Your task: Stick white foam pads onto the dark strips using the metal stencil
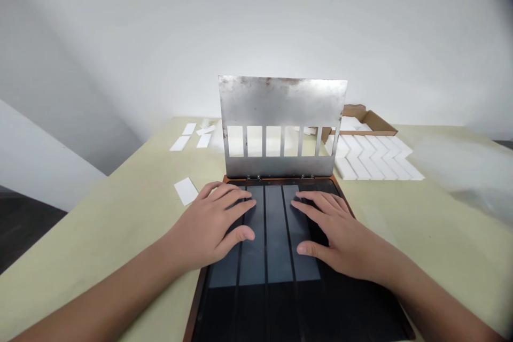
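A black board (256, 312) with a brown edge lies on the table, with several long grey-blue strips (278, 246) side by side on it and dark gaps between them. My left hand (218, 222) rests over the left strips, fingers spread and palm down. On the right side, my right hand (332, 230) lies over the rightmost strip and the bare black part, its fingers also apart. Neither hand grips anything. Hinged to the board's far edge, a metal plate (282, 101) with a row of rectangular openings stands upright.
White rectangular cards (186, 191) lie on the pale yellow table (132, 197) at the left, several of them further back. At the right stand white zigzag-stacked pieces (372, 157) and a cardboard box (379, 122) holding white pieces. Clear plastic (473, 163) lies further right.
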`<state>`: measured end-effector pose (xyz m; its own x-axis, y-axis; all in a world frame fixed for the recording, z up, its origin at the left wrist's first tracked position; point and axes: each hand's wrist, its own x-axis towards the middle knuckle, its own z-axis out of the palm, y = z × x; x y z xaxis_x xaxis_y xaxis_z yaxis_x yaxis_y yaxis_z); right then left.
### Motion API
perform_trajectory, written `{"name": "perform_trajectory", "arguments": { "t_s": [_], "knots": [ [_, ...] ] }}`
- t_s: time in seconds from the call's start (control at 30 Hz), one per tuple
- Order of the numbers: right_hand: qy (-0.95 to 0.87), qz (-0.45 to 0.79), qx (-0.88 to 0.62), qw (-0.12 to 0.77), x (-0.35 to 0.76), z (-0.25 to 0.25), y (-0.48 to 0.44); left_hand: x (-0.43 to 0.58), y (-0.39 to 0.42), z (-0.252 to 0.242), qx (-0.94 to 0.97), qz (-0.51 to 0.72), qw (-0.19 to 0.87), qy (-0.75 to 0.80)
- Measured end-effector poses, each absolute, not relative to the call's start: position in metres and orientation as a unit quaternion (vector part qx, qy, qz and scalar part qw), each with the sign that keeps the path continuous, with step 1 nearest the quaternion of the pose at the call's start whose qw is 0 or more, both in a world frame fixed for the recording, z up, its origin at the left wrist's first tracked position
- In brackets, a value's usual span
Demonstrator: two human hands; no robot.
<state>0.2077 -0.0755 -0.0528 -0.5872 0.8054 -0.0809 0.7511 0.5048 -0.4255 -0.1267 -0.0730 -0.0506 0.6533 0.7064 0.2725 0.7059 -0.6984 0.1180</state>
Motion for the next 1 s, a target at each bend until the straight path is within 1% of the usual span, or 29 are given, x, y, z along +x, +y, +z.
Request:
{"name": "perform_trajectory", "arguments": {
  "t_s": [0.1, 0.17, 0.27, 0.33, 0.37, 0.4, 0.43, 0.47, 0.5, 0.57, 0.6, 0.63, 0.8, 1.0],
  "knots": [
    [-0.863, 0.205, -0.452, 0.090, 0.208, -0.055, -0.073, -0.126, -0.073, -0.051, 0.908, 0.142, -0.003, 0.395],
    [-0.856, 0.199, -0.458, 0.135, 0.211, -0.049, -0.071, -0.125, -0.072, -0.051, 0.907, 0.138, -0.008, 0.397],
    [-0.829, 0.178, -0.463, 0.260, 0.226, -0.026, -0.072, -0.126, -0.070, -0.052, 0.907, 0.134, -0.015, 0.399],
    [-0.799, 0.125, -0.465, 0.359, 0.247, -0.006, -0.076, -0.128, -0.067, -0.053, 0.907, 0.134, -0.019, 0.398],
    [-0.784, 0.088, -0.472, 0.395, 0.260, 0.003, -0.079, -0.129, -0.065, -0.054, 0.908, 0.136, -0.020, 0.397],
    [-0.770, 0.054, -0.487, 0.408, 0.274, 0.011, -0.082, -0.130, -0.064, -0.055, 0.907, 0.138, -0.022, 0.396],
    [-0.762, 0.033, -0.512, 0.394, 0.289, 0.015, -0.085, -0.132, -0.063, -0.057, 0.907, 0.142, -0.023, 0.395],
    [-0.763, 0.030, -0.545, 0.346, 0.304, 0.016, -0.087, -0.133, -0.062, -0.058, 0.907, 0.146, -0.024, 0.395],
    [-0.767, 0.048, -0.580, 0.272, 0.318, 0.013, -0.088, -0.134, -0.061, -0.059, 0.906, 0.151, -0.025, 0.395],
    [-0.771, 0.103, -0.621, 0.093, 0.340, 0.000, -0.087, -0.137, -0.060, -0.062, 0.904, 0.162, -0.028, 0.394],
    [-0.766, 0.116, -0.630, 0.049, 0.347, -0.009, -0.085, -0.137, -0.060, -0.063, 0.903, 0.168, -0.031, 0.395],
    [-0.761, 0.122, -0.637, 0.024, 0.352, -0.018, -0.082, -0.138, -0.059, -0.063, 0.902, 0.174, -0.035, 0.395],
    [-0.761, 0.124, -0.636, -0.028, 0.357, -0.047, -0.066, -0.140, -0.052, -0.058, 0.892, 0.203, -0.061, 0.399],
    [-0.787, 0.117, -0.606, -0.018, 0.362, -0.048, -0.059, -0.134, -0.053, -0.021, 0.879, 0.239, -0.098, 0.402]
  ]
}}
